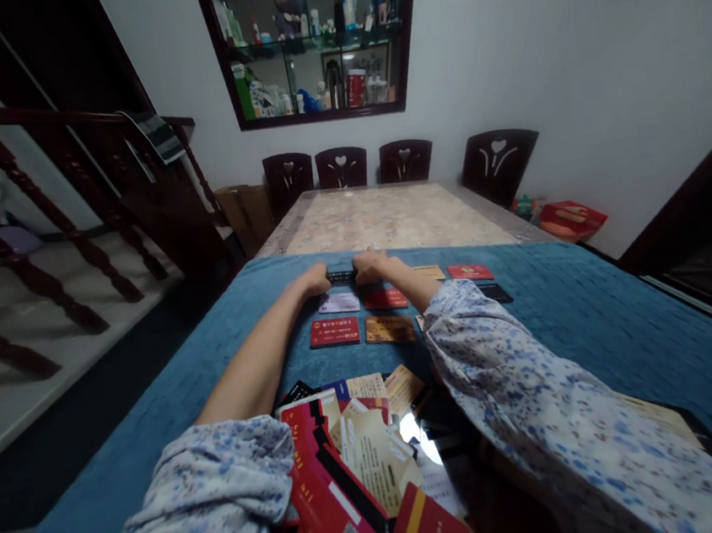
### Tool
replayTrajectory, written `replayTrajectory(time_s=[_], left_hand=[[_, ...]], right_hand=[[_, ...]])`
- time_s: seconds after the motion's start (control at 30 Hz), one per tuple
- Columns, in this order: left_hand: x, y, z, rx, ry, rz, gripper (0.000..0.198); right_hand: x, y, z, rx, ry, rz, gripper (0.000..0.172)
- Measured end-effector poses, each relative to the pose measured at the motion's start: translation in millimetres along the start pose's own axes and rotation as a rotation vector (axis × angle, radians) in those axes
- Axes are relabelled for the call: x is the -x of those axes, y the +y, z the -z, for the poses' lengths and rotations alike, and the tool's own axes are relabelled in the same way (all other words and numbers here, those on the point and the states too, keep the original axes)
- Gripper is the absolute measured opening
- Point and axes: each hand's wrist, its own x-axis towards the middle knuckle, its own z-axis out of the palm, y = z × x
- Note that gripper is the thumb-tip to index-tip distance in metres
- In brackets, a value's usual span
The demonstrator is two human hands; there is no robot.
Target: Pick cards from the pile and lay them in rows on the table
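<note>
A black card (341,277) lies at the far side of the blue cloth, between my two hands. My left hand (315,280) has its fingers closed at the card's left end, and my right hand (370,267) grips the right end. Just nearer to me are a pale lilac card (338,303) and a red card (386,299). Below those lie another red card (334,332) and a gold card (390,329). Right of my right hand are a yellow card (429,272), a third red card (470,272) and a dark card (495,292), partly behind my sleeve.
A loose heap of cards (376,459) overlaps close to me, between my forearms. The blue cloth (589,301) covers the near part of the marble-patterned table (382,217). Several dark chairs (407,161) stand beyond. A wooden railing (36,190) runs along the left.
</note>
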Motion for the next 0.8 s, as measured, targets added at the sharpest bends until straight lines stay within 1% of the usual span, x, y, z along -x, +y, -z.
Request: replayTrajectory(time_s=[0.23,0.4,0.57,0.67,0.8], left_hand=[[10.9,3.7,-1.8,-0.039,0.052,0.054,0.053],[27.2,9.4,1.9,-0.031,0.087,0.086,0.054],[45.1,25.2,4.2,-0.025,0.150,0.110,0.056],[55.4,36.7,5.8,-0.020,0.200,0.102,0.053],[70.5,52.7,8.8,-0.028,0.232,0.076,0.050]], right_hand=[[17.0,11.4,6.1,0.017,0.073,0.107,0.049],[39.9,28.0,12.5,0.030,0.142,0.145,0.042],[77.6,44.8,20.3,0.028,0.205,0.131,0.029],[104.6,54.0,24.3,0.033,0.236,0.121,0.027],[139.8,66.2,27.3,0.035,0.269,0.113,0.026]])
